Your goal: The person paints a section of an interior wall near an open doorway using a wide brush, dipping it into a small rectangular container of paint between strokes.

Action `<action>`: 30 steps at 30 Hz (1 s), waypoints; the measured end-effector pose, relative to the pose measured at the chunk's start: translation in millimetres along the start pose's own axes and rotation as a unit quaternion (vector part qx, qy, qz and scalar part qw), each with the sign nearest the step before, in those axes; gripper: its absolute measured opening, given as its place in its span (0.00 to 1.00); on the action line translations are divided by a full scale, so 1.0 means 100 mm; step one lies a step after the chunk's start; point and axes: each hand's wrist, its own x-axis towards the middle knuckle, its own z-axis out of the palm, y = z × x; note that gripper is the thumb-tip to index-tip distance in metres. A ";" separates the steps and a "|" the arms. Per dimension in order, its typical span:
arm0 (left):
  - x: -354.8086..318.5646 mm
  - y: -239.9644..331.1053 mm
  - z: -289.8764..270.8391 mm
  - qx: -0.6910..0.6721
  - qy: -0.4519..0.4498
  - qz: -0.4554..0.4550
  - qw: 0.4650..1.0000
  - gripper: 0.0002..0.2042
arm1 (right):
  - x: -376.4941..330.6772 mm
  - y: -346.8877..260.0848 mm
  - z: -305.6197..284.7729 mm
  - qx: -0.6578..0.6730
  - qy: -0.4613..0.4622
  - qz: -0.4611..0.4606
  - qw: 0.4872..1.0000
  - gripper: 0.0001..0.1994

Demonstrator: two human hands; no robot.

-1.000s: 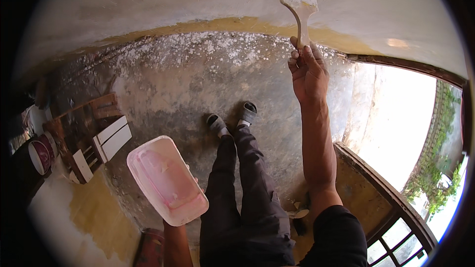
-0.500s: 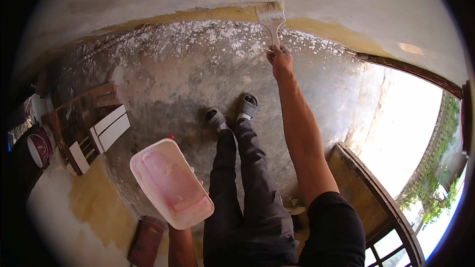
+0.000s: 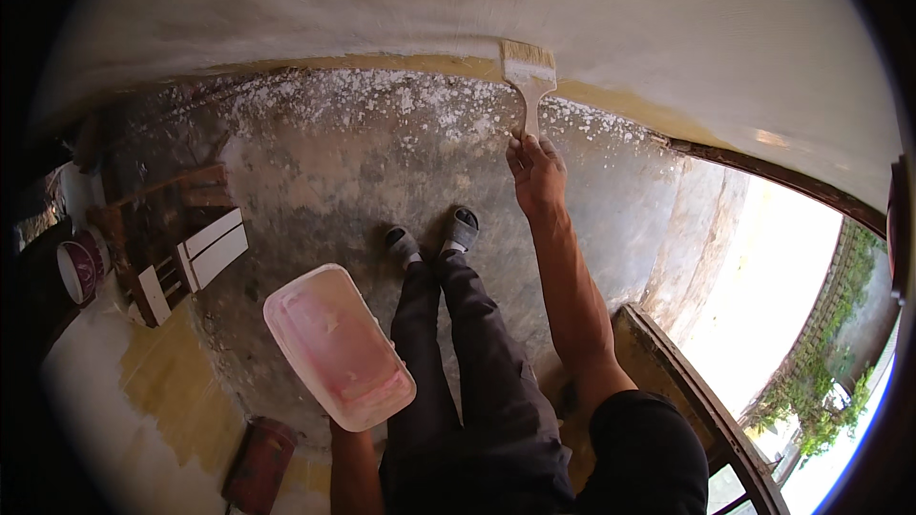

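My right hand [image 3: 536,170] is stretched out and grips the handle of a wide flat paintbrush [image 3: 528,76]. The bristles rest low on the white wall [image 3: 401,0], right at the yellow band [image 3: 382,64] along its base. My left hand is hidden under a pink rectangular plastic tub [image 3: 336,343], which it holds up at waist height; only the forearm [image 3: 353,472] shows. My legs in dark trousers and my two grey shoes [image 3: 432,234] stand on the paint-speckled concrete floor [image 3: 315,162].
A wooden frame with white boards [image 3: 186,262] lies on the floor at the left, with a round tin [image 3: 76,269] beside it. A red object [image 3: 256,463] sits at the bottom left. An open doorway [image 3: 763,296] with greenery outside is at the right.
My right hand and the brush have swept down the wall to the yellow band and shifted left. The pink tub has stayed in about the same place.
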 end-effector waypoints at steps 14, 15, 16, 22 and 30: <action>0.04 0.15 0.14 0.027 0.016 -0.022 0.999 0.37 | 0.78 0.10 0.12 -0.064 -0.008 0.007 0.998 0.09; 0.01 0.19 0.13 0.013 0.020 -0.024 0.999 0.37 | 0.61 0.09 0.16 -0.081 -0.026 -0.009 0.996 0.09; -0.01 0.25 0.11 0.006 0.019 -0.027 0.999 0.37 | 0.42 0.10 0.19 -0.099 -0.044 -0.026 0.994 0.10; 0.06 0.59 0.14 0.003 -0.023 -0.059 0.998 0.39 | -0.15 0.37 0.03 -0.131 -0.014 -0.010 0.991 0.14; 0.05 1.02 0.14 0.028 -0.073 -0.095 0.992 0.41 | 0.56 0.13 0.53 -0.163 0.012 -0.084 0.983 0.14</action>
